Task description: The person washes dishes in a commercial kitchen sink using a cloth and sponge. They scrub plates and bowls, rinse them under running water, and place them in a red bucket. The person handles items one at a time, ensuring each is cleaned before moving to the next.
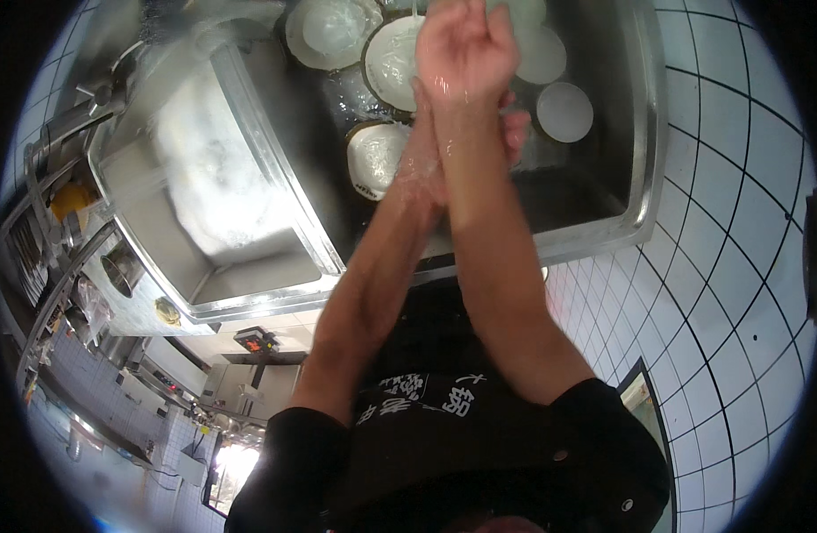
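My right hand (467, 56) is raised over the sink basin, wet and palm up, with nothing in it. Its fingertips reach the top edge of the picture. My left hand (423, 156) wraps around the right wrist from beneath, its fingertips showing on the far side. Beneath them, a dark metal sink basin (581, 190) holds several white bowls with water in them. One bowl (375, 160) is beside my left hand, and another bowl (391, 66) lies left of the right hand under a thin stream of water. White round dishes (565, 112) lie to the right.
A second sink basin (242, 276) with white foam (215, 160) adjoins on the left, behind a metal divider (268, 146). Further left are a metal container (120, 270) and a rack (68, 286). A white tiled wall (728, 166) runs along the right.
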### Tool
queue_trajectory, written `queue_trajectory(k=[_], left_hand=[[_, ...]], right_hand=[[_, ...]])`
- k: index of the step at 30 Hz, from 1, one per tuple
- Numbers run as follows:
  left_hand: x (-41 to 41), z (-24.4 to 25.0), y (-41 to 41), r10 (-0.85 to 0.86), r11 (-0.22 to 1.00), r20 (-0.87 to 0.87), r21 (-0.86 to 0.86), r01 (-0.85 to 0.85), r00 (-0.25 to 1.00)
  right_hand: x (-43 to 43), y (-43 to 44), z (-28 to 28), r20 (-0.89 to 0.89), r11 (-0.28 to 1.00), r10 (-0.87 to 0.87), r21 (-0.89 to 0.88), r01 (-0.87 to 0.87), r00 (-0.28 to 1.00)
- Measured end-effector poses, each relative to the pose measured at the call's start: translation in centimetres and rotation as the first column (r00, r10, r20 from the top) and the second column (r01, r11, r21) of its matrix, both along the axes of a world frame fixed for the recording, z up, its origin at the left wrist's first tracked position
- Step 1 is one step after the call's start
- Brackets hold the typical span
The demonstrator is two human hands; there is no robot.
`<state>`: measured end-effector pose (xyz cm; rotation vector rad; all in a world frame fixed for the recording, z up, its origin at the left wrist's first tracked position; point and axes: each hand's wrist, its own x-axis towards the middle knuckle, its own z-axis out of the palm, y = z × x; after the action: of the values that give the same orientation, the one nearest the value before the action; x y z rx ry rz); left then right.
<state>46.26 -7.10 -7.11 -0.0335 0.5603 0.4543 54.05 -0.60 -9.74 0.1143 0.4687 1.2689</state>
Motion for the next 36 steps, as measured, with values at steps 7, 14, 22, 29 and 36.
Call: queue_trajectory(k=[7,14,22,29,36], left_hand=[[0.9,1.0,-5.0,-0.101,0.976,-0.433,0.131,0.174,0.896],[-10.1,-5.8,0.8,0.321,0.905,-0.712,0.425,0.019,0.625],[-14.7,-8.0,0.4,0.430,0.388,-0.902,0.226,0.894,0.042],[-13.6,-12.8,-0.2,0.192,0.170,-0.946,-0.229,0.958,-0.260],[-14.2,-9.4,-1.3,0.244,0.230,-0.970,0.054,0.972,-0.003]], right_hand=[[2.1,2.1,-5.4,0.716,0.862,0.459,-0.215,0.460,-0.525],[-0.2,-9.4,-7.1,0.495,0.797,0.604,-0.357,0.487,-0.625],[1.1,-10.8,-13.7,0.381,0.383,0.886,-0.923,0.047,0.263],[-0.7,-13.4,-14.5,0.204,0.316,0.827,-0.939,0.134,-0.524],[-0.3,-16.2,-13.1,0.374,0.659,0.548,-0.744,0.111,-0.749]])
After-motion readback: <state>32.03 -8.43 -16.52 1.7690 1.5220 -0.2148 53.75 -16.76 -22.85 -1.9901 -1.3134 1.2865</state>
